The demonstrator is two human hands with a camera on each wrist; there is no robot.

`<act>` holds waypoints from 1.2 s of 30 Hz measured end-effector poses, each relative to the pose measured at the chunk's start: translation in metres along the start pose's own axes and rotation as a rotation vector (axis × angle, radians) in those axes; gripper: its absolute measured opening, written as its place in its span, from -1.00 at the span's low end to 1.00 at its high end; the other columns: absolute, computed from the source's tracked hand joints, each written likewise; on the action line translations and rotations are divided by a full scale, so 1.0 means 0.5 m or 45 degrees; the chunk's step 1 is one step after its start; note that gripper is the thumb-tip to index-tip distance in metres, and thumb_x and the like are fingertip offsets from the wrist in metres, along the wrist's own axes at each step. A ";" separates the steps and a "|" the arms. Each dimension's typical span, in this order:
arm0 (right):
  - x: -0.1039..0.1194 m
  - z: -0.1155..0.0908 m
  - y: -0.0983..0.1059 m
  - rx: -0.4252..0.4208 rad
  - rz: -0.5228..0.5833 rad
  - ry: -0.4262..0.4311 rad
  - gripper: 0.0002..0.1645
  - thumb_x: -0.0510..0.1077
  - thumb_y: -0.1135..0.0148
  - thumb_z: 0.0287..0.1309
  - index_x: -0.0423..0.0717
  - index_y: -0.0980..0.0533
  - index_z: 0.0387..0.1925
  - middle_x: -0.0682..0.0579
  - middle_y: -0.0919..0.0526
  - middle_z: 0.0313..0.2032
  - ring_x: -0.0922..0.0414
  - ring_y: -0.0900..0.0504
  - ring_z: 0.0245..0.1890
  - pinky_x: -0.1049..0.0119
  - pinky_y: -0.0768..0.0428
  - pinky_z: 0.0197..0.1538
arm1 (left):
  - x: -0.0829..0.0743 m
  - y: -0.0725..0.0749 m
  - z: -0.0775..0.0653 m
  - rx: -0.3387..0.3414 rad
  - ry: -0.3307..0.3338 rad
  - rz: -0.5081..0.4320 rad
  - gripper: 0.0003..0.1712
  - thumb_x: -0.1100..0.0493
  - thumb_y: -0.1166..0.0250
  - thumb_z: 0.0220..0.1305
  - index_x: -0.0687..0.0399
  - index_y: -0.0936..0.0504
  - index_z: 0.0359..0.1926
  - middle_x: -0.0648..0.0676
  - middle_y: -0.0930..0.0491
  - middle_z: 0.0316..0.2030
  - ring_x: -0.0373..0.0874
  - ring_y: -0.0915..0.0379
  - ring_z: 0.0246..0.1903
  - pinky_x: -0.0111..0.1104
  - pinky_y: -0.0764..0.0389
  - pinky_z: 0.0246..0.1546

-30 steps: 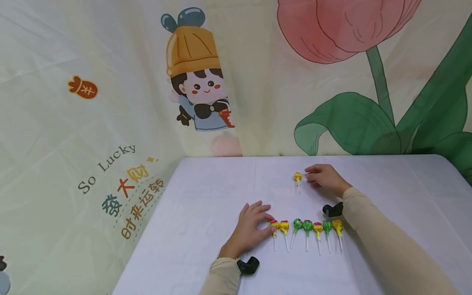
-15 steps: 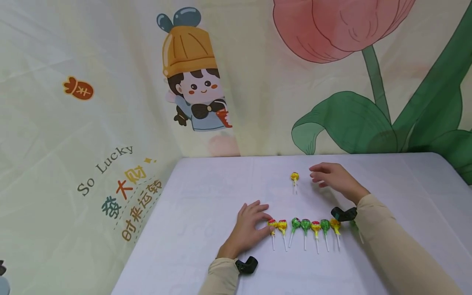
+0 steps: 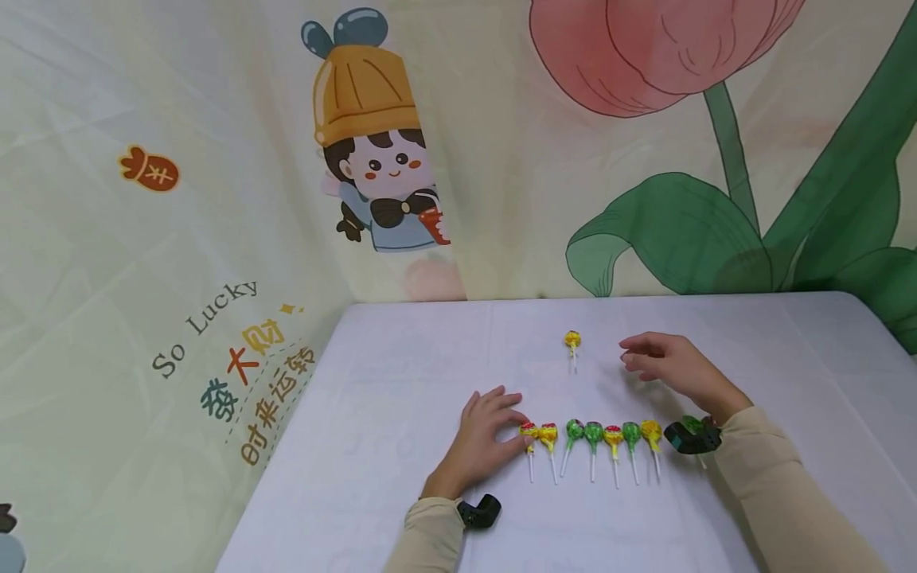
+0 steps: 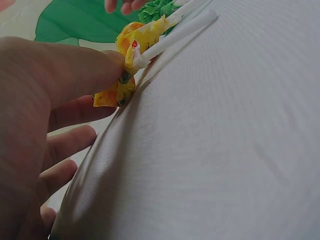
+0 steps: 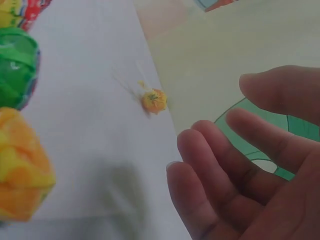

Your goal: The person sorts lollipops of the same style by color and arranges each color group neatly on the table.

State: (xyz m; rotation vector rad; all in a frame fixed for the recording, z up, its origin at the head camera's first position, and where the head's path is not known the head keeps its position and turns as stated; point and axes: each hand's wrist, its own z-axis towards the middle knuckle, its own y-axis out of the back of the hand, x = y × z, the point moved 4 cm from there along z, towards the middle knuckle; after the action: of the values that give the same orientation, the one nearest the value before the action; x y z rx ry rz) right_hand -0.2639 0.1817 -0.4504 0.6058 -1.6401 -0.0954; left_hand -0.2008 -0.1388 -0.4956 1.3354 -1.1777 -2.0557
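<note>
Backdrop (image 3: 501,175): printed cloth, pink tulip (image 3: 666,48) upper R, cartoon figure (image 3: 383,159) in orange hat L of it
Table (image 3: 358,477): white cover, in front of backdrop
Sleeves (image 3: 795,493): beige, on both your arms
Lolly row (image 3: 593,433): across table, sticks twd you; L to R 2 red-yellow, wider gap, 2 green, red-yellow, green, yellow, then green lolly (image 3: 692,422) partly hidden by your R wrist cam (image 3: 688,439)
L hand (image 3: 483,438): at row's L end, thumb & index pinching end lolly (image 3: 529,430), other fingers spread
R hand (image 3: 680,370): nothing held, fingers loosely bent, above table
L wrist cam (image 3: 480,512): black, at your cuff
Lone lolly (image 3: 572,339): yellow, nr far edge, L of R hand, apart from it
</note>
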 end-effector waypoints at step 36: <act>-0.043 -0.093 -0.008 -0.163 -0.319 0.155 -0.61 -0.08 -0.29 0.34 -0.16 -0.59 0.12 -0.04 -0.68 0.00 -0.01 -0.61 -0.04 0.07 -0.64 0.02 | 0.003 -0.008 0.008 -0.009 -0.013 0.032 -0.75 -0.09 -0.39 0.26 -0.16 -0.74 -0.10 -0.07 -0.47 0.30 -0.04 -0.09 0.45 0.12 0.16 0.44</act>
State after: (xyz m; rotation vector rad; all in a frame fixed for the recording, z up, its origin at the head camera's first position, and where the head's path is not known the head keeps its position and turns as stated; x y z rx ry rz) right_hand -0.2179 0.2006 -0.4633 0.7028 -1.4233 -0.3380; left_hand -0.2049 -0.1361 -0.4990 1.3016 -1.1848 -2.0498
